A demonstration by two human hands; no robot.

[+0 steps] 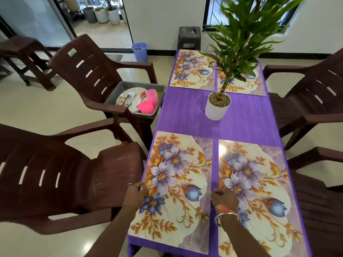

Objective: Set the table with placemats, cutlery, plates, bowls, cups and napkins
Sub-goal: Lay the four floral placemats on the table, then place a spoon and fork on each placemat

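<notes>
Fingers (139, 186) of your left hand (136, 194) curl narrowly over the left edge of the near-left placemat (178, 182), thumb lying on its flowered face, pinching that edge. Your right hand (224, 198), with bangles (227, 217) at the wrist, has its fingers (215, 191) curled just as tightly on the same mat's right edge, in the thin strip between it and the near-right placemat (259, 182). Both mats lie flat at the near end of the purple desk (185, 112), side by side and just apart. Past them a potted plant (218, 108) stands upright in a white pot near the middle of the desk, and two more placemats (191, 71) lie side by side at the far end, the right one partly hidden by leaves. To your left, a grey tub (120, 89) sits on the seat of a brown chair (89, 71) touching the desk's edge; it holds a white plate (123, 97), cutlery (130, 99) lying on that plate, and pink cups (152, 96). Another brown chair (55, 173) stands nearer you on the left, and two more on the right.
</notes>
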